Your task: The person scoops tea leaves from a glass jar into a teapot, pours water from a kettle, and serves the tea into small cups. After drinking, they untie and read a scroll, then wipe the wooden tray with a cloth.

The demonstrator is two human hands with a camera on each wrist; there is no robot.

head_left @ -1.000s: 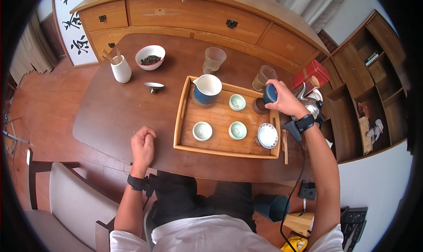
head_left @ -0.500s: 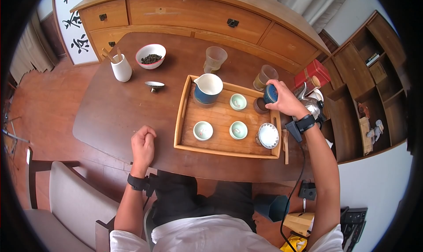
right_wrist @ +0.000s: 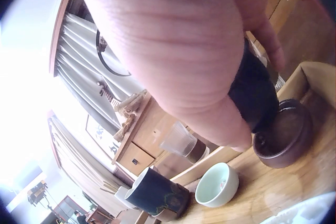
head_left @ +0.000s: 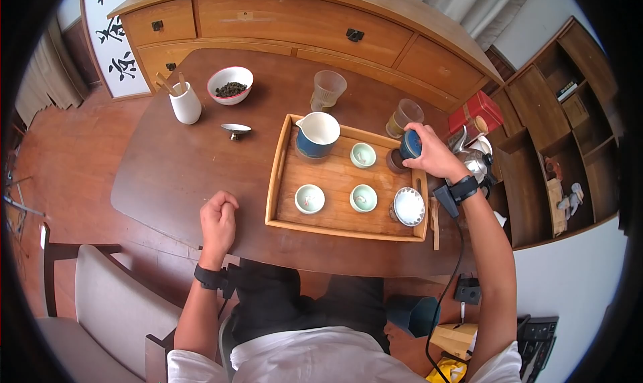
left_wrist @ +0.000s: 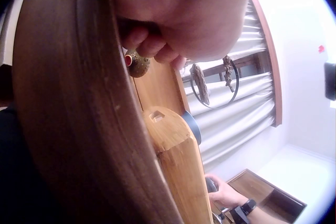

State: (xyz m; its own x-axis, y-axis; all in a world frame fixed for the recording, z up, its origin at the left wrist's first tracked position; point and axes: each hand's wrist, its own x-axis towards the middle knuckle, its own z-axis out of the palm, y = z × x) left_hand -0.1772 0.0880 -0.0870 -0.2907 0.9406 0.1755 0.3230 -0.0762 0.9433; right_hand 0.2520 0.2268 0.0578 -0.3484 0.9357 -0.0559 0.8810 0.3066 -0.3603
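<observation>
From here I see my left hand loosely curled, empty, at the surface's edge. Well to its right, a brown dish sits just beside my right hand, which grips the dark blue vessel. I judge that stiff, lightish, slick, breakable: hold its sides.

Kinda woody in there: reddish floor covered the left, drawer cabinet stood far, shelves sat right, padded chair near left.
</observation>
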